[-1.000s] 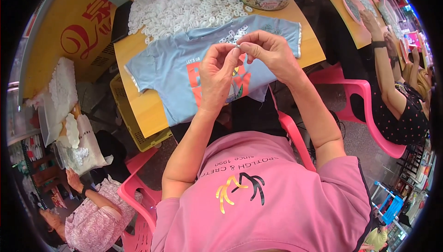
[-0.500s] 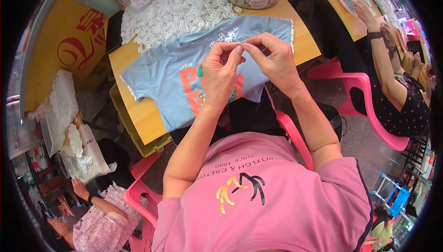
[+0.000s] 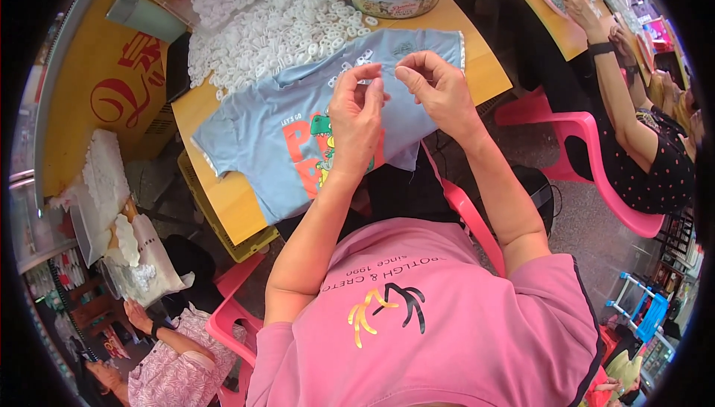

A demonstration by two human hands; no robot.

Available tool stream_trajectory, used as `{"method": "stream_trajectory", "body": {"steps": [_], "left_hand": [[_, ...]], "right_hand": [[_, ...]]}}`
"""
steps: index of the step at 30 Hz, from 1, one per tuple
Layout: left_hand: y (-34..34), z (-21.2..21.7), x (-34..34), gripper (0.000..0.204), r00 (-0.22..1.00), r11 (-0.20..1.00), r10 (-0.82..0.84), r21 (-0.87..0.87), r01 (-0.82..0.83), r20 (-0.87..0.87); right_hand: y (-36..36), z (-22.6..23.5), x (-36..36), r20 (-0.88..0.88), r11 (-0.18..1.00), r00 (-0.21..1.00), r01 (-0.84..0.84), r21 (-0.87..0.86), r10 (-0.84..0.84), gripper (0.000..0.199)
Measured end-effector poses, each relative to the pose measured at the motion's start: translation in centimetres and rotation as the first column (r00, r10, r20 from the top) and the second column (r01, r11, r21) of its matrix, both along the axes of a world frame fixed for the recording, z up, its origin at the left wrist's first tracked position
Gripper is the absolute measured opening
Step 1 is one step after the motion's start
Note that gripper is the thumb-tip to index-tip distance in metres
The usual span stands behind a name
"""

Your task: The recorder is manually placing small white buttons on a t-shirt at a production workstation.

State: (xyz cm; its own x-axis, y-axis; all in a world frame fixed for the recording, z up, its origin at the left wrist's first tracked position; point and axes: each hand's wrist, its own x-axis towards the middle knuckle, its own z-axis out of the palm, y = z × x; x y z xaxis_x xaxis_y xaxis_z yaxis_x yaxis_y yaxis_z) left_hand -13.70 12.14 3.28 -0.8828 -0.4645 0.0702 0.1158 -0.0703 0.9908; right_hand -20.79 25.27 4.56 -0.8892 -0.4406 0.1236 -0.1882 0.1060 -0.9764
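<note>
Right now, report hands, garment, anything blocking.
Bare left hand, right hand apart, grips unclear. Light-blue printed T-shirt spread beneath. White oval plastic pieces heaped beyond, not blocking.

Shirt on table before you. Beyond shirt, at table's far side: heap of pieces left, tin right.

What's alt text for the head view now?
A person's left hand and right hand hover apart above a blue T-shirt on a yellow table; whether they hold anything is unclear. Beyond the shirt are a heap of small white pieces and a round tin. Other people's arms show at both sides.
</note>
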Motion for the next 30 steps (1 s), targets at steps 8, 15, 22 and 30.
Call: {"method": "stream_trajectory", "body": {"steps": [8,15,22,30], "left_hand": [[-0.9,0.2,2.0,0.012,0.994,0.949,-0.093,-0.306,0.071,-0.057],[-2.0,-0.6,4.5,0.012,0.994,0.947,-0.084,-0.315,0.059,-0.067],[-2.8,-1.3,5.6,0.012,0.998,0.973,-0.038,-0.228,0.025,-0.05],[-3.4,-2.4,6.1,0.008,1.0,1.0,0.0,-0.012,0.001,0.029]], "right_hand": [[0.8,0.1,0.7,-0.07,0.974,0.983,-0.157,0.161,0.17,0.017],[0.0,1.0,1.9,0.027,0.927,0.96,-0.275,0.255,0.277,0.021],[-1.8,0.7,2.7,0.035,0.936,0.952,-0.305,0.176,0.304,0.022],[-3.0,0.2,1.6,-0.133,0.931,0.947,-0.252,0.263,0.294,0.018]]}}
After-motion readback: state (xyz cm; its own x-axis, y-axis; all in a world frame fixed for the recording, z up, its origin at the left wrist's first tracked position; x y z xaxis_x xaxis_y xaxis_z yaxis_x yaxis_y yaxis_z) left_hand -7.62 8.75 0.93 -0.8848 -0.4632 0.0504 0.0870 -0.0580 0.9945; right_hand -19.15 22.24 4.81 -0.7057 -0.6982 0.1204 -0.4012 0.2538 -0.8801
